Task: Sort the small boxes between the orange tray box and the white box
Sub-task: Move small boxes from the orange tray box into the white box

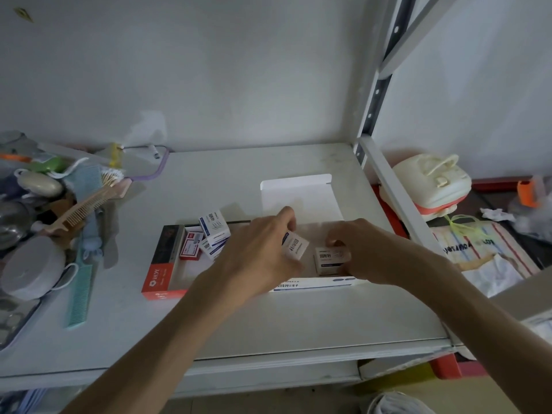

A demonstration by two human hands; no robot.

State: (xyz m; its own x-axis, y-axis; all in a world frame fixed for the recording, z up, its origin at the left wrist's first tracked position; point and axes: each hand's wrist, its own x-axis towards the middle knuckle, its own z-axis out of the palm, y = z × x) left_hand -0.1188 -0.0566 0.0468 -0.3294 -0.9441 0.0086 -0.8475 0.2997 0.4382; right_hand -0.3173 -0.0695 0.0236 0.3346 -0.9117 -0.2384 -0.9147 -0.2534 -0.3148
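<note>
Left hand (pixel 263 243) pinched round tilted small white blue-lettered cardboard box (pixel 295 245); right hand (pixel 363 249) clasping matching upright box (pixel 332 259) inside open white carton (pixel 301 194), beside orange-edged tray box (pixel 159 274).

Two bare arms come into frame, one from about 7 o'clock and one from 4 o'clock. No sleeves anywhere up to the frame edge. The left hand (pixel 263 249) and right hand (pixel 363 249) are plain too, slim forearms, nothing worn.
</note>
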